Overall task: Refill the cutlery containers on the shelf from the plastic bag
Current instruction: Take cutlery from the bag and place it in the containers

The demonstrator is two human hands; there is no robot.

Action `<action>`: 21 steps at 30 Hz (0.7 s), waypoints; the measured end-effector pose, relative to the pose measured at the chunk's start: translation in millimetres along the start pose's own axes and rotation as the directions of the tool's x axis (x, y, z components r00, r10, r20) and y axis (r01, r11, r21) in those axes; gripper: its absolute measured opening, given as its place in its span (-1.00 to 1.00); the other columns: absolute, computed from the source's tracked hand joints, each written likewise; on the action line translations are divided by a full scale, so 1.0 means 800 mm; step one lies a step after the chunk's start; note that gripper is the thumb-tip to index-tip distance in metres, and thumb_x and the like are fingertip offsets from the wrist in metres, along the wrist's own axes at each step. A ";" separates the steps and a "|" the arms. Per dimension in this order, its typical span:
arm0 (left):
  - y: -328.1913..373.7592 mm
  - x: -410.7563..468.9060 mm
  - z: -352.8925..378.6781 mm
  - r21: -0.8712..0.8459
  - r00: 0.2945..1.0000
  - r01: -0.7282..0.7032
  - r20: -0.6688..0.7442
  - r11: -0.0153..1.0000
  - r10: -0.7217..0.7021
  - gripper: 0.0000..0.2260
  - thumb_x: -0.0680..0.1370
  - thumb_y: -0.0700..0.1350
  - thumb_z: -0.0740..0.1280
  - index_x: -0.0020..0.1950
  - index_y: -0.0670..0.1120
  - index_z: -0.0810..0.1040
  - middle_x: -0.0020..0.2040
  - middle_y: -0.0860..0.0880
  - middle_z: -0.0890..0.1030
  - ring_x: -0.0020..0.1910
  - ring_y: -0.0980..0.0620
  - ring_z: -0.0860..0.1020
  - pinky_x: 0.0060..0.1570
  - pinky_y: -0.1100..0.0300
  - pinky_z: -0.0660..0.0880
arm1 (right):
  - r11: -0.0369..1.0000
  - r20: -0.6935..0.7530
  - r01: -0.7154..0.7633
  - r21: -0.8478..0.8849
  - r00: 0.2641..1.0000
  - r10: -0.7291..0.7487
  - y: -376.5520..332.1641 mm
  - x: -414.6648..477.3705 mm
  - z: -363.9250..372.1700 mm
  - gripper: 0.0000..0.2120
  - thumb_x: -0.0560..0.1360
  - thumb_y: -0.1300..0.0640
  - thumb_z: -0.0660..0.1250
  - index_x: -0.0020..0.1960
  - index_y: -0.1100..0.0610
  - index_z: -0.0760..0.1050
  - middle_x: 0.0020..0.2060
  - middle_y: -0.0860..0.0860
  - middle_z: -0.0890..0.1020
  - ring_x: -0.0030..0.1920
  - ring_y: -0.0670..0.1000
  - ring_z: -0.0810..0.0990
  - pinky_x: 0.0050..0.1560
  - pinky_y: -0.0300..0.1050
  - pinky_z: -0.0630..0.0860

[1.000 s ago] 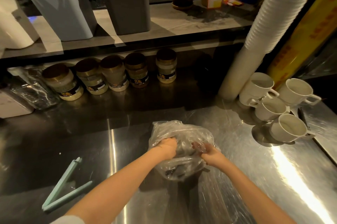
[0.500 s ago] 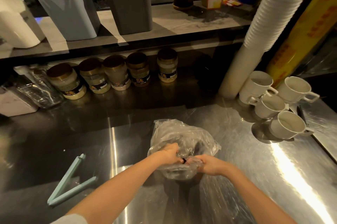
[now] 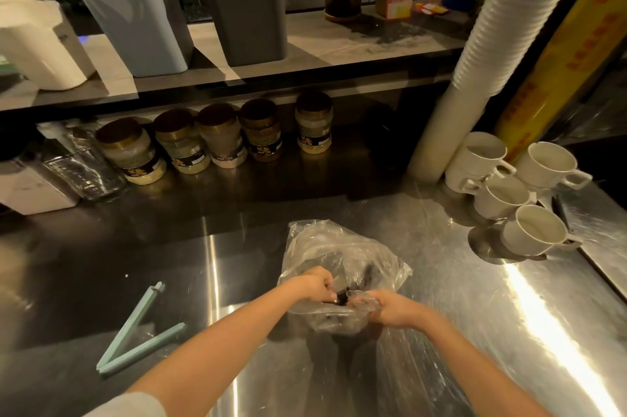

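Two hands now meet at the near edge of the plastic bag (image 3: 342, 263), which lies on the steel table (image 3: 475, 314); a second ago they were spread over its top, and they have since drawn back toward the body and closed in on each other. Judged from this, the mouth is being worked open so that the dark cutlery inside can be reached. The left hand (image 3: 317, 286) pinches the film with curled fingers, a dark piece just beside its fingertips. The right hand (image 3: 390, 309) is fisted on a bunched fold of film. The pale container (image 3: 135, 16) and the grey container (image 3: 244, 5) stand on the shelf (image 3: 356, 43) above, untouched.
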State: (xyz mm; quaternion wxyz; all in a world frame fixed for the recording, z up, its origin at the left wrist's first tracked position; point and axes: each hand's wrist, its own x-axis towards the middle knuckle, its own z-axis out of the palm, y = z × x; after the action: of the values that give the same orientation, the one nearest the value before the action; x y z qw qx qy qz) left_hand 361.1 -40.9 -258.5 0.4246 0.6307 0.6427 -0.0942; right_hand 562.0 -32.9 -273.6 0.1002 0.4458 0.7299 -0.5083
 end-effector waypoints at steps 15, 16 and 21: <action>0.004 -0.034 -0.013 -0.307 0.988 -0.123 -0.132 0.944 0.085 -0.63 0.65 0.06 0.06 0.39 -0.07 0.34 0.24 -0.03 0.48 0.24 0.00 0.44 0.20 0.18 0.34 | 0.989 0.046 0.117 0.091 0.992 -0.121 -0.042 -0.033 0.008 -0.56 0.54 0.34 0.19 0.39 0.08 0.37 0.31 -0.07 0.44 0.17 -0.24 0.47 0.08 -0.45 0.43; 0.007 -0.037 -0.014 -0.314 0.982 -0.150 -0.160 0.937 0.104 -0.62 0.65 0.07 0.05 0.40 -0.06 0.34 0.23 -0.05 0.50 0.23 0.00 0.45 0.21 0.17 0.34 | 0.972 -0.009 0.143 0.187 0.990 -0.144 -0.045 -0.035 0.007 -0.57 0.55 0.35 0.20 0.38 0.12 0.35 0.27 -0.05 0.46 0.01 -0.31 0.52 -0.02 -0.42 0.50; 0.027 -0.057 -0.025 -0.326 0.962 -0.244 -0.199 0.913 0.186 -0.61 0.65 0.13 0.01 0.31 -0.04 0.43 0.14 0.01 0.54 0.04 0.08 0.50 0.10 0.20 0.43 | 0.727 -0.223 0.294 0.620 0.955 -0.196 -0.055 -0.049 -0.009 -0.67 0.57 0.26 0.23 0.33 0.15 0.39 0.02 0.05 0.64 -0.48 -0.19 0.39 -0.34 -0.33 0.39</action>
State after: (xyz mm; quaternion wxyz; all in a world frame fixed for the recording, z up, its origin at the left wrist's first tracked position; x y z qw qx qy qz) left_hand 364.9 -57.0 -206.6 0.4829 0.6184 0.6082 0.1204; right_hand 554.2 -52.5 -218.2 -0.1798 0.3874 0.5671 -0.7043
